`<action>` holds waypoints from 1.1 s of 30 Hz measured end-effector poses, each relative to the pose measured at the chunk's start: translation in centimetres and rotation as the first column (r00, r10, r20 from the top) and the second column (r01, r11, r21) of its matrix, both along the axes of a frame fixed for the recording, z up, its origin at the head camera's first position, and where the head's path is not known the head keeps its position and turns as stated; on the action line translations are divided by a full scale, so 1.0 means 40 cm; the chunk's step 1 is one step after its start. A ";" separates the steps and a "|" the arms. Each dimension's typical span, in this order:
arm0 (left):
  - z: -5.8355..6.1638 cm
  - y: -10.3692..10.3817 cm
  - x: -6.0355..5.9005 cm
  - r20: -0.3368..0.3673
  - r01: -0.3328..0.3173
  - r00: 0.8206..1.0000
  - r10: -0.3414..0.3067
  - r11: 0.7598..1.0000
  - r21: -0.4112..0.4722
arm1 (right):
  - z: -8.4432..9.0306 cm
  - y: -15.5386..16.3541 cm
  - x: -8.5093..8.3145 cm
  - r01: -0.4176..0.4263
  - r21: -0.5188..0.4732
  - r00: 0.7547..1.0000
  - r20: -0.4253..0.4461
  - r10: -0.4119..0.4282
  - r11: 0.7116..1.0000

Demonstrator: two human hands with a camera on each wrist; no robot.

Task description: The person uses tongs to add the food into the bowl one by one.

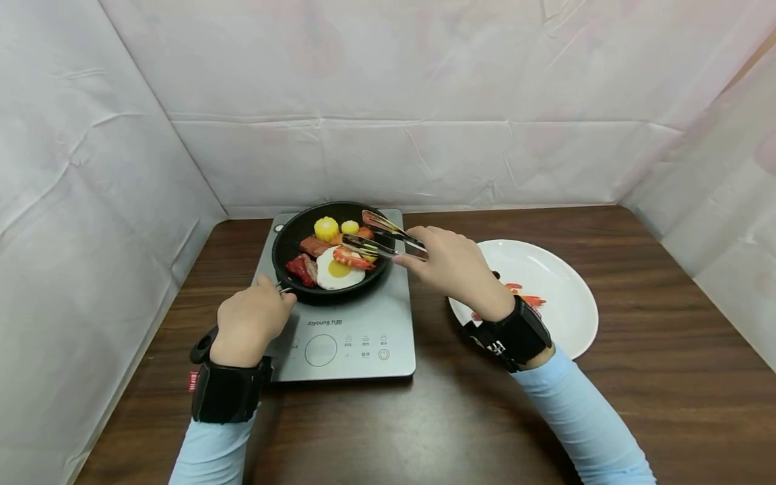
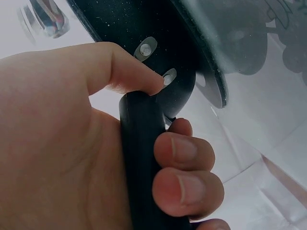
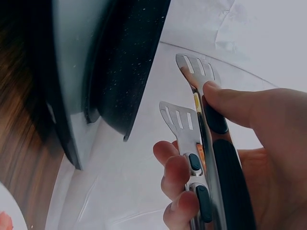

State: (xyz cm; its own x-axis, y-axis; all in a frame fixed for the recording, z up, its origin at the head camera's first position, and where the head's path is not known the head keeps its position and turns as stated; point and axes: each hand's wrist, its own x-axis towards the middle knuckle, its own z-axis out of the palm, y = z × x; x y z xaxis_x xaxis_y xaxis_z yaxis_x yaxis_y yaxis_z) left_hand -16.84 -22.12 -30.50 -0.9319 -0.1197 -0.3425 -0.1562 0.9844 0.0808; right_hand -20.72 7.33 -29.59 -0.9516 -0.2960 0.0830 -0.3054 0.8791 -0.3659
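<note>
- We see the pan point(image 1: 292, 236) over the cooker point(image 1: 364, 316).
- Our left grip point(image 1: 257, 316) encircles its handle point(image 2: 144, 158), at seven o'clock.
- Our right grip point(image 1: 451, 259) holds spread tongs point(image 3: 230, 177), reaching in from three o'clock.

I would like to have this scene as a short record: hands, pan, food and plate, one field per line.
Left hand: grips the handle of the pan
Right hand: holds metal tongs, tips apart, over the pan
Pan: black, on the cooker
Food in pan: fried egg, shrimp, corn pieces, meat
Plate: white, partly hidden, right of the cooker, bearing orange-red food
</note>
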 end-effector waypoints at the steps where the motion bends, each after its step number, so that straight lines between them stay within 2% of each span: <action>1: 0.000 0.001 -0.001 0.000 -0.001 1.000 0.001 1.000 0.001 | -0.001 0.007 0.001 0.001 -0.004 1.000 0.003 -0.001 1.000; 8: 0.002 -0.008 -0.001 0.003 0.000 1.000 0.000 1.000 0.007 | -0.011 0.062 0.003 0.008 -0.038 0.999 0.054 -0.006 0.999; 13: 0.001 -0.019 0.005 -0.010 0.003 1.000 -0.003 1.000 0.006 | -0.020 0.096 0.003 0.015 -0.026 0.998 0.066 -0.013 1.000; 19: -0.007 -0.008 0.002 -0.015 0.011 1.000 -0.010 1.000 0.011 | -0.027 0.175 0.006 0.014 -0.021 0.996 0.084 -0.013 1.000; 27: -0.006 -0.004 0.003 -0.017 0.001 1.000 -0.001 1.000 0.016 | -0.035 0.279 0.016 0.039 0.055 0.993 0.111 -0.045 0.998; 33: -0.004 -0.005 0.002 -0.019 0.000 1.000 0.000 1.000 0.003 | -0.046 0.340 0.019 -0.031 0.127 0.987 0.160 0.010 0.991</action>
